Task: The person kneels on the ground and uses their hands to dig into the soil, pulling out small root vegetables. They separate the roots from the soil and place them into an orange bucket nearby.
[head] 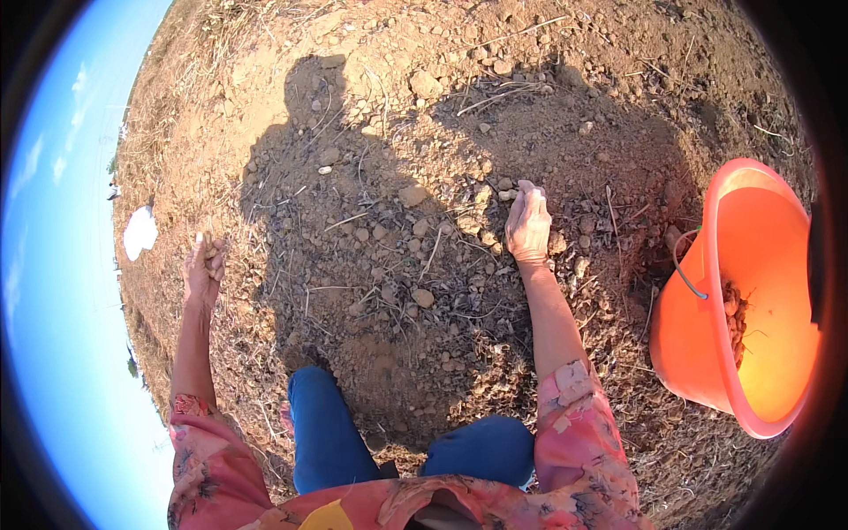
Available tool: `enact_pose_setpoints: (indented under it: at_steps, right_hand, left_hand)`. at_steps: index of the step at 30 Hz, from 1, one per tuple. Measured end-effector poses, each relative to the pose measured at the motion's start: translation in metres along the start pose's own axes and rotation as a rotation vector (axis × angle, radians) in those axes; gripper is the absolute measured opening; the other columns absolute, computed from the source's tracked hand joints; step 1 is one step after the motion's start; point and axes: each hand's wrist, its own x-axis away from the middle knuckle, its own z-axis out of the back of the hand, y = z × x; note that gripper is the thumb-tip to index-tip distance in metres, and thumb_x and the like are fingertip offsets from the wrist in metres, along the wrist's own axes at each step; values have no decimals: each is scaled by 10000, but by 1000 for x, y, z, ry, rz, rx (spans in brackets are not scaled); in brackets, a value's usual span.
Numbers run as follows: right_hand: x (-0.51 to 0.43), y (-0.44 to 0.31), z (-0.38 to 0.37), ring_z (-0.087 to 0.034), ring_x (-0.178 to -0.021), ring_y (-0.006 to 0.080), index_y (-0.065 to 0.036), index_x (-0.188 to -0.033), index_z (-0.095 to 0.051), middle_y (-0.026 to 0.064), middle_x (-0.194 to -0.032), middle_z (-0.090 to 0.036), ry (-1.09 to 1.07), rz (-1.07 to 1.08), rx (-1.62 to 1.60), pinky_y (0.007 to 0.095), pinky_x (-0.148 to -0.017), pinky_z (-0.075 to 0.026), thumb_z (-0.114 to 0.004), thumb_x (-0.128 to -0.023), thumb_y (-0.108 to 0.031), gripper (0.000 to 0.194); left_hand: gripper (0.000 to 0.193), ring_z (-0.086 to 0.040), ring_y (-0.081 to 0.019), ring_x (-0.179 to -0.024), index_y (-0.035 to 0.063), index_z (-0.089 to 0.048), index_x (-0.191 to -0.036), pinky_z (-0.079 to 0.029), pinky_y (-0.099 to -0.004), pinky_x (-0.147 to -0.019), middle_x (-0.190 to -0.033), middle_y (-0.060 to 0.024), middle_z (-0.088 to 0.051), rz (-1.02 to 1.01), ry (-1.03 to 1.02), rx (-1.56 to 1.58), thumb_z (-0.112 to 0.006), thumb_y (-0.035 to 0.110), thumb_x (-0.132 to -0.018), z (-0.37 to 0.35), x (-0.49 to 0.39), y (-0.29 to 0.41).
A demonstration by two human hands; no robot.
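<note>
My left hand [204, 270] is raised at the left, its fingers curled around several tan peanut pods [211, 246]. Over the shaded soil, my right hand [529, 224] reaches down with its fingers bent together. A pale peanut pod [507, 195] pokes out at its fingertips; the thumb side is partly hidden. Another light pod [324, 170] lies alone on the soil between the two hands. To the right of my right arm, an orange plastic bucket [682, 331] leans with its mouth towards the right. Inside it shows a heap of brownish peanut pods [734, 315].
Dry soil [384, 358] with clods, straw and dead stems spreads all around. A clod [423, 298] sits ahead of my knees [331, 430]. The bucket has a wire handle [686, 271]. A white object [140, 233] lies far left. Shadows cover the ground ahead.
</note>
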Motion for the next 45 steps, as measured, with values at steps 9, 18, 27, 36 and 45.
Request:
enact_pose_setpoints:
  at_steps: [9,18,27,36,45]
  right_hand:
    - [-1,2,0,-556,-859,344,-50,-960,-525,162,-998,-528,-100,98,57,414,-672,-474,-484,-899,-131,109]
    - [0,6,3,-540,-938,347,-18,-1025,-528,160,-1032,-544,-231,96,120,401,-750,-447,-469,-906,-112,163]
    - [7,23,8,-533,-893,346,0,-955,-511,167,-942,-542,-254,114,195,405,-762,-428,-507,-883,-71,101]
    - [6,14,8,-540,-831,328,-9,-936,-508,158,-980,-502,-355,11,309,403,-662,-461,-534,-884,-327,323]
    - [-16,-19,13,-440,-802,281,-15,-866,-460,115,-817,-453,-478,-109,330,414,-732,-374,-556,-851,-161,176]
  left_hand:
    - [256,-409,-45,-455,119,-518,-793,-261,-152,-327,-626,46,-470,106,368,-7,-585,356,-862,129,27,111]
    - [77,-540,-101,-477,79,-589,-820,-325,-181,-299,-589,5,-540,602,241,-120,-528,125,-824,71,-56,-42]
    - [221,-581,-195,-527,67,-634,-954,-484,-338,-494,-740,-89,-623,37,153,-859,-606,218,-795,17,-136,-184]
    - [280,-579,-224,-778,56,-472,-1000,-451,-343,-724,-839,-89,-584,-110,198,-611,-622,155,-786,12,-111,-203]
    - [150,-494,-106,-519,23,-582,-885,-416,-265,-522,-593,-24,-543,-128,338,-351,-630,141,-805,36,-120,-225]
